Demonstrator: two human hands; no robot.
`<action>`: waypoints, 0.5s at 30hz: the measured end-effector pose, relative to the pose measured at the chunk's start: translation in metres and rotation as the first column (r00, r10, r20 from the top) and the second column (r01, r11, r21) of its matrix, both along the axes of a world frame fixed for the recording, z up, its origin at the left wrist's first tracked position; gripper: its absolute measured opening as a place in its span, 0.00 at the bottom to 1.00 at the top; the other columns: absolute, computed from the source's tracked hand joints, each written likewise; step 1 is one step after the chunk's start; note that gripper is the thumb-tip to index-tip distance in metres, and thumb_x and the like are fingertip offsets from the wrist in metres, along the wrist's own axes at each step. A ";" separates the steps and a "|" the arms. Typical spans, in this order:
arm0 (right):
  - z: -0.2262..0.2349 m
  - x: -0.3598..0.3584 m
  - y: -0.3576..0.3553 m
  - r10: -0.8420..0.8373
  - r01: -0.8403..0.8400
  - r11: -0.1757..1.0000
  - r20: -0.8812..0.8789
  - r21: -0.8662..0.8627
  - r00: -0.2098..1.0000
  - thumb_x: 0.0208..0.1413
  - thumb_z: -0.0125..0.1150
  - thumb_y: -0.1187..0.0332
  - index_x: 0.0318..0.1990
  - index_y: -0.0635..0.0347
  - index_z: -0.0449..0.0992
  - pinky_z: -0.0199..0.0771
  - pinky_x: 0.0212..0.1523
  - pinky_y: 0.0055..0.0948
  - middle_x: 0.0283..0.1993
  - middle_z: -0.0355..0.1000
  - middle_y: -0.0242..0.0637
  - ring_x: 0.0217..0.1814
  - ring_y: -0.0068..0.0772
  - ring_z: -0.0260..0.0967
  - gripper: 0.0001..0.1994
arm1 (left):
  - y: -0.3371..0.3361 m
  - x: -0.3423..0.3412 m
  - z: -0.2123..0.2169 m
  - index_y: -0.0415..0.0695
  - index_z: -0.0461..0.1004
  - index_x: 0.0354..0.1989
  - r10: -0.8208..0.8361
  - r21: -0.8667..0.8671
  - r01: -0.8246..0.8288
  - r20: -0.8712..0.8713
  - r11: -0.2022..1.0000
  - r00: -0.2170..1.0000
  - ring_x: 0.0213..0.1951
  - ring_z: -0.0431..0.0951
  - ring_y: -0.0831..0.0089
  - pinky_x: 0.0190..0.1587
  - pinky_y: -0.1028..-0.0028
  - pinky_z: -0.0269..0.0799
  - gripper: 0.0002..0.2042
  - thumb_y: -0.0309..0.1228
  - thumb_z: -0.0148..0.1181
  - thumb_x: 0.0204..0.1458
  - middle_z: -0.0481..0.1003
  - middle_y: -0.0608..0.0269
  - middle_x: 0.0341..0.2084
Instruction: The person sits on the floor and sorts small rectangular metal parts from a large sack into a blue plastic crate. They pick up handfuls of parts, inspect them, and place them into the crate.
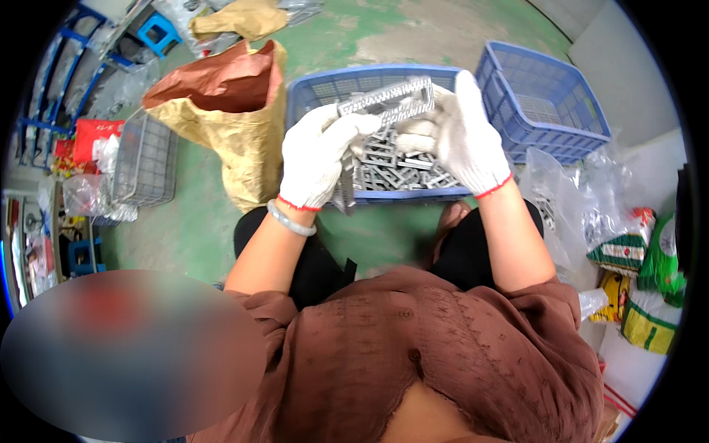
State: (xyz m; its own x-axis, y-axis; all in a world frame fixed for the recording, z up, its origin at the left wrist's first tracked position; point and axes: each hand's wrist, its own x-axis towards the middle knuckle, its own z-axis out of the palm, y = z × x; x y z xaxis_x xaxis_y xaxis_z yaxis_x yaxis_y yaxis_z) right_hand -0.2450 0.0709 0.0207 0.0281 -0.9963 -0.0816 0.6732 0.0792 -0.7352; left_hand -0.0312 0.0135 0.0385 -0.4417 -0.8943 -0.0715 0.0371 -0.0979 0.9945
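Observation:
I wear white knitted gloves with red cuffs on both hands. My left hand is closed on the left end of a long grey slotted metal bracket, which is tilted up to the right and slightly blurred. My right hand is at the bracket's other end, its fingers curled against it; their exact grip is partly hidden. Below both hands, a blue plastic crate holds many small grey metal brackets in a loose heap. Another grey piece hangs below my left hand, over the crate's near rim.
Left of the crate stands an open yellow woven sack with a reddish lining. A second blue crate is at the right. Farther left is a grey wire basket. Clear plastic bags lie at right, beside my leg.

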 end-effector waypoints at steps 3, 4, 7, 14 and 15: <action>-0.004 -0.003 0.001 -0.124 0.127 0.990 -0.043 0.066 0.991 0.62 0.47 0.33 0.60 0.69 0.62 0.78 0.46 0.41 0.48 0.68 0.47 0.47 0.42 0.71 0.41 | -0.014 0.002 0.010 0.46 0.75 0.40 0.159 0.269 -0.092 -0.240 0.959 0.958 0.12 0.62 0.80 0.15 0.77 0.59 0.06 0.34 0.57 0.61 0.67 0.71 0.17; -0.004 -0.004 0.001 -0.122 0.126 0.991 -0.073 0.050 0.990 0.60 0.48 0.33 0.58 0.70 0.62 0.78 0.46 0.42 0.49 0.67 0.49 0.48 0.42 0.71 0.41 | -0.024 0.008 0.014 0.47 0.74 0.44 0.189 0.283 -0.096 -0.324 0.954 0.927 0.13 0.62 0.78 0.15 0.75 0.60 0.09 0.35 0.59 0.59 0.66 0.71 0.18; -0.003 0.000 0.001 -0.118 0.122 0.991 -0.079 0.055 0.990 0.61 0.49 0.33 0.56 0.67 0.64 0.79 0.46 0.42 0.48 0.67 0.48 0.47 0.42 0.71 0.39 | -0.056 0.030 0.021 0.49 0.72 0.45 0.364 0.330 -0.220 -0.482 0.918 0.797 0.16 0.59 0.76 0.20 0.72 0.59 0.13 0.40 0.62 0.57 0.64 0.67 0.23; -0.006 -0.002 0.000 -0.101 0.104 0.994 -0.082 0.035 0.991 0.64 0.52 0.40 0.48 0.59 0.69 0.77 0.42 0.38 0.44 0.69 0.40 0.43 0.37 0.70 0.27 | -0.084 0.042 0.039 0.44 0.67 0.31 0.553 0.400 -0.386 -0.532 0.831 0.641 0.19 0.60 0.76 0.23 0.74 0.61 0.20 0.50 0.53 0.63 0.63 0.68 0.21; -0.008 -0.003 -0.003 -0.075 0.081 0.995 -0.106 0.055 0.992 0.64 0.56 0.47 0.46 0.58 0.70 0.76 0.40 0.35 0.42 0.69 0.36 0.41 0.32 0.70 0.21 | -0.078 0.038 0.040 0.43 0.68 0.31 0.524 0.385 -0.361 -0.535 0.849 0.663 0.20 0.61 0.76 0.24 0.73 0.62 0.20 0.50 0.53 0.63 0.64 0.67 0.22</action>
State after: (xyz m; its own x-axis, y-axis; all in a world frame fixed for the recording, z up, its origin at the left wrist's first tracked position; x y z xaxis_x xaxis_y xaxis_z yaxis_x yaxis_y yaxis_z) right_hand -0.2477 0.0680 0.0125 -0.0615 -0.9884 -0.1389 0.5998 0.0747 -0.7966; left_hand 0.0068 -0.0645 0.0788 -0.0165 -0.9867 -0.1617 0.7123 -0.1251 0.6907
